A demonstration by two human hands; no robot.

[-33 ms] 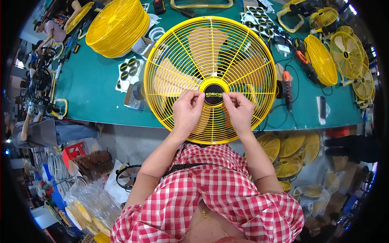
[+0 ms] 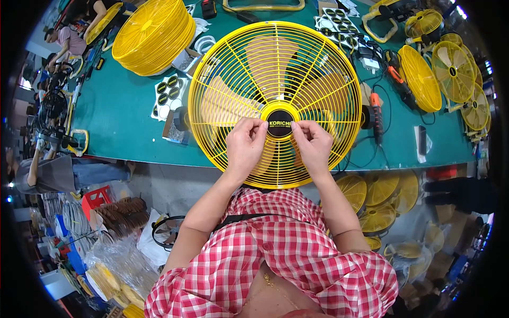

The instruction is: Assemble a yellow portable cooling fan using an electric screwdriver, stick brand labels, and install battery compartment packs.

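Note:
A yellow fan with a round wire guard (image 2: 323, 69) lies face up at the table's front edge, its pale blades showing through the bars. At its centre is a round black sticker (image 2: 280, 130) with yellow print, over the hub. My left hand (image 2: 245, 146) pinches the sticker's left edge between thumb and fingertips. Opposite it, my right hand (image 2: 314, 148) pinches the right edge the same way. Whether the sticker is pressed fully flat on the hub cannot be made out.
On the green table (image 2: 127, 116) stand a stack of yellow guards (image 2: 154, 37), sticker sheets (image 2: 169, 95), a box of small parts (image 2: 175, 130) and an orange-handled electric screwdriver (image 2: 377, 119) with cables. More fans (image 2: 453, 71) stand at right. Co-workers are at the far left.

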